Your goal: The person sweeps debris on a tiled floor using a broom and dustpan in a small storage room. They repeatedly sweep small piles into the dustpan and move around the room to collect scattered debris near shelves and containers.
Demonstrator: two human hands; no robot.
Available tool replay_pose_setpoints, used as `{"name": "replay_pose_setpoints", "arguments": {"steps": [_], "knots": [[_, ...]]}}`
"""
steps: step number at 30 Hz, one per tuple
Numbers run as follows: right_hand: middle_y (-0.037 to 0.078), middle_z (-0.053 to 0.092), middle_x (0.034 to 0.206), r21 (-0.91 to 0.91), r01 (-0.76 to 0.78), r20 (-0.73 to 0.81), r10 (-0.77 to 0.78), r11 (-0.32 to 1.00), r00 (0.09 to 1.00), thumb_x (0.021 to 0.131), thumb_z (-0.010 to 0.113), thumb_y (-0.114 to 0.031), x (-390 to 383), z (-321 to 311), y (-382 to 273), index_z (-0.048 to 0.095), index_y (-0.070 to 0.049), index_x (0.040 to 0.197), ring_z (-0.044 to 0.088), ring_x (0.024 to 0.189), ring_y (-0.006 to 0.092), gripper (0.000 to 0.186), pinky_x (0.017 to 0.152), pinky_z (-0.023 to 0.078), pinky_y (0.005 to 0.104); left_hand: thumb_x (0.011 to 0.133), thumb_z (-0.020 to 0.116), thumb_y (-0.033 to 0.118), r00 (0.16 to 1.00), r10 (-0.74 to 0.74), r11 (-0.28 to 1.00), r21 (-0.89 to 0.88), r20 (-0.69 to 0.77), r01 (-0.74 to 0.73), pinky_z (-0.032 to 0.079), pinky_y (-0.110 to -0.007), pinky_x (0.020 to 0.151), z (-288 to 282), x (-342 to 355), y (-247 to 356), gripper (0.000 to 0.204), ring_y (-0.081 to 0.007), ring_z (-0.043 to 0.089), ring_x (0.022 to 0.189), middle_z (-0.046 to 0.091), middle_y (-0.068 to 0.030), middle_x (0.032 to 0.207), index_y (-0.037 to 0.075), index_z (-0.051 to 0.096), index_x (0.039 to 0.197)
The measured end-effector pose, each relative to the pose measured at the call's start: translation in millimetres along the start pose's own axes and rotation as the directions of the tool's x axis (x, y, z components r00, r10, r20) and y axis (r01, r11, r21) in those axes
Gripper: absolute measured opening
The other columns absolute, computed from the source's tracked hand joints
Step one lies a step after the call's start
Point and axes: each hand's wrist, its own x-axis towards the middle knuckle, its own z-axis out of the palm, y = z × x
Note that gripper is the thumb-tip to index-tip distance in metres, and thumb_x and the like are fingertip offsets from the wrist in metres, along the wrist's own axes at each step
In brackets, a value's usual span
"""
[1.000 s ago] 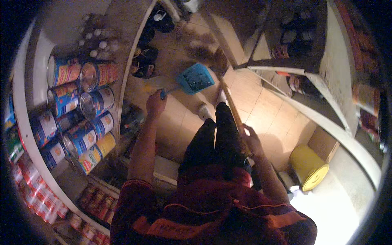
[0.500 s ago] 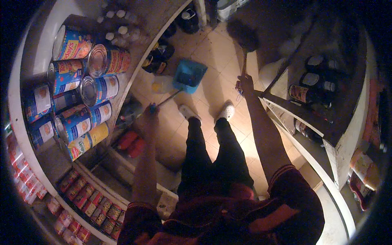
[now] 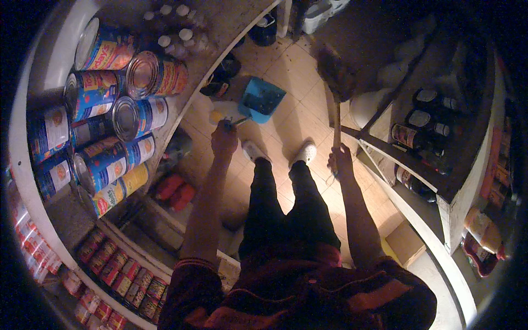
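Observation:
My left hand is closed on the short, thin handle of a blue dustpan, which rests on the tiled floor with dark bits inside it. My right hand grips a pale wooden broom handle, low near its end with a loop. The dark brush head is up ahead at the right, in shadow, so I cannot tell whether it touches the floor. My white clogs are on the floor between the two hands, below the dustpan.
Shelves on the left hold several large blue cans and rows of small red packs. Wooden shelving on the right holds dark bottles. Dark containers and red items sit low. A cardboard box stands at lower right.
My right hand first rose forward with the broom, then came back down toward my legs. My left hand has shifted up and right with the dustpan's handle. The view has turned slightly.

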Motion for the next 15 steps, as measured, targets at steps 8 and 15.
{"name": "replay_pose_setpoints", "arguments": {"steps": [8,15], "knots": [[0.002,0.043,0.056,0.487,-0.522,0.381,0.368,0.701,0.848,0.088,0.050,-0.013,-11.2,-2.8,-24.0,0.040,-0.007,0.085,0.043,0.041,0.0113,0.012,0.038,0.039,0.0223,0.080,0.058,0.041,0.996,0.022,0.970,0.240,0.086,-0.042,0.046,-0.049,0.083,-10.9,1.1,2.9,0.056,-0.0423,0.055,0.099,0.054,-0.0243,0.113,0.005,0.044,0.121],[0.006,0.052,0.069,0.459,-0.546,0.428,0.364,0.701,0.827,0.092,0.049,-0.023,-93.4,47.7,-80.8,0.045,-0.004,0.091,0.048,0.047,0.0117,0.020,0.040,0.044,0.0204,0.074,0.067,0.020,0.846,0.507,0.862,-0.095,0.164,-0.498,0.030,-0.047,0.103,18.2,-70.6,73.7,0.076,-0.0413,0.035,0.121,0.040,-0.0252,0.126,0.005,0.027,0.137]]}}
